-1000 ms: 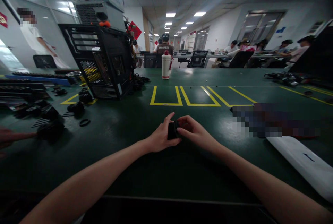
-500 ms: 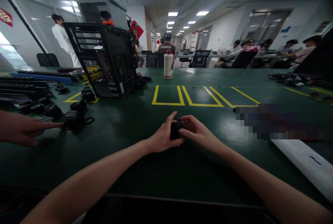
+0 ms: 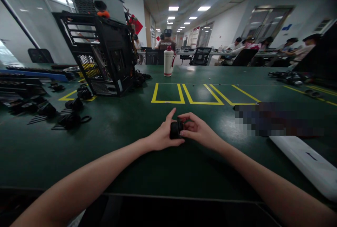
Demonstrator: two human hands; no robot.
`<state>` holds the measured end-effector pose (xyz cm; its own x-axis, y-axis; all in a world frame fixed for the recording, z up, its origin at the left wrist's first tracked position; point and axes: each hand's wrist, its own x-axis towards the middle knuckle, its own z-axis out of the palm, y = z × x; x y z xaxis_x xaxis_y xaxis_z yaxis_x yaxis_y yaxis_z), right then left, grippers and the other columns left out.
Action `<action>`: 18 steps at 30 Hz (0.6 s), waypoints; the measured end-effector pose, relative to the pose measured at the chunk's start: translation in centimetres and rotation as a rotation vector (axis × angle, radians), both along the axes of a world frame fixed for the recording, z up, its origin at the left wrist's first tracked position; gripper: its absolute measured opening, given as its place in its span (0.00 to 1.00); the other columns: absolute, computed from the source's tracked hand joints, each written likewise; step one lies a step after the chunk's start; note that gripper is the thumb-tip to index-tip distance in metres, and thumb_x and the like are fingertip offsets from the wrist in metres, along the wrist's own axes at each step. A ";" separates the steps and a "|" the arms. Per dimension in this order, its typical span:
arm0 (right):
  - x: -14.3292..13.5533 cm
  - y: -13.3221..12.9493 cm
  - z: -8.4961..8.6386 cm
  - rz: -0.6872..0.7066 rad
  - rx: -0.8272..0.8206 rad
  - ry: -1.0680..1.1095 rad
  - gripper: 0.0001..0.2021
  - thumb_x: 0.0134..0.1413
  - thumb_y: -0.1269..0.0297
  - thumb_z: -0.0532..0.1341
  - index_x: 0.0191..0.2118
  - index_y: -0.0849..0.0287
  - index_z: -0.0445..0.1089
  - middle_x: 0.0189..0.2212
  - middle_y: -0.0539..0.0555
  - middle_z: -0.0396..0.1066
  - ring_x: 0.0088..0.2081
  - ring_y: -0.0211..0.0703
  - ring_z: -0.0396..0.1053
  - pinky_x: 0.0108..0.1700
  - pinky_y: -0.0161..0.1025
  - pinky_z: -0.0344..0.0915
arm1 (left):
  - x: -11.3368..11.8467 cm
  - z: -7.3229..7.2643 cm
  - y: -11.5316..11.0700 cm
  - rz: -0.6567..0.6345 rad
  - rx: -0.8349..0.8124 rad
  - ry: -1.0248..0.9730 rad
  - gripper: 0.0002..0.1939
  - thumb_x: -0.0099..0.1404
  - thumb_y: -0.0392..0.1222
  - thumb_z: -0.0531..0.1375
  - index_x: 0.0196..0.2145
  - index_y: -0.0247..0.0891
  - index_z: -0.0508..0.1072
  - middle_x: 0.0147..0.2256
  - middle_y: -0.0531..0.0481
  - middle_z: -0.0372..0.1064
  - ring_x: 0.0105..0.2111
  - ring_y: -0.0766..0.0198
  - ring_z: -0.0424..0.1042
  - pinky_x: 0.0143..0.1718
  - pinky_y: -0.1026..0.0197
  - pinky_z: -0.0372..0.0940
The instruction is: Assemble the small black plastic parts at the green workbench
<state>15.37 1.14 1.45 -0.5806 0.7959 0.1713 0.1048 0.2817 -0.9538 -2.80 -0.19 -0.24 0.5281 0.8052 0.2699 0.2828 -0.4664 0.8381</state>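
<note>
"PUMPKIN" across a brown shirt

**Two-handed grip on a black part**

Your left hand cups the black part from one side, one finger raised; your right hand grips its other end by thumb and fingers. Loose black gadgets lie to your left on the green table, near a computer case. A white bottle stands beyond yellow tape.
</note>
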 end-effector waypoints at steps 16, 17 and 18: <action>0.2 -0.2 0.5 0.028 0.036 0.008 0.16 0.45 0.69 0.62 0.41 0.56 0.60 0.39 0.52 0.62 0.43 0.41 0.64 0.48 0.45 0.62 | 0.0 -0.1 -0.2 0.053 0.070 0.049 0.51 0.52 0.40 0.62 0.60 0.40 0.28 0.45 0.41 0.58 0.41 0.56 0.64 0.46 0.46 0.56; 0.2 -0.2 0.4 0.025 0.035 0.016 0.15 0.46 0.68 0.62 0.41 0.56 0.61 0.39 0.52 0.63 0.43 0.41 0.64 0.48 0.45 0.62 | 0.0 -0.1 -0.2 0.054 0.070 0.047 0.51 0.52 0.40 0.62 0.60 0.40 0.28 0.45 0.41 0.58 0.41 0.56 0.64 0.47 0.46 0.56; 0.1 -0.2 0.4 0.014 0.036 0.025 0.14 0.46 0.67 0.61 0.41 0.56 0.61 0.39 0.52 0.63 0.43 0.41 0.64 0.49 0.45 0.62 | 0.0 -0.1 -0.2 0.058 0.069 0.049 0.51 0.52 0.40 0.62 0.60 0.40 0.28 0.45 0.41 0.57 0.41 0.55 0.64 0.47 0.45 0.56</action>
<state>15.50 0.95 1.86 -0.5868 0.7810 0.2138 0.0771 0.3167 -0.9454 -2.78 -0.42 -0.29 0.4953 0.8149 0.3010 0.3506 -0.5045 0.7890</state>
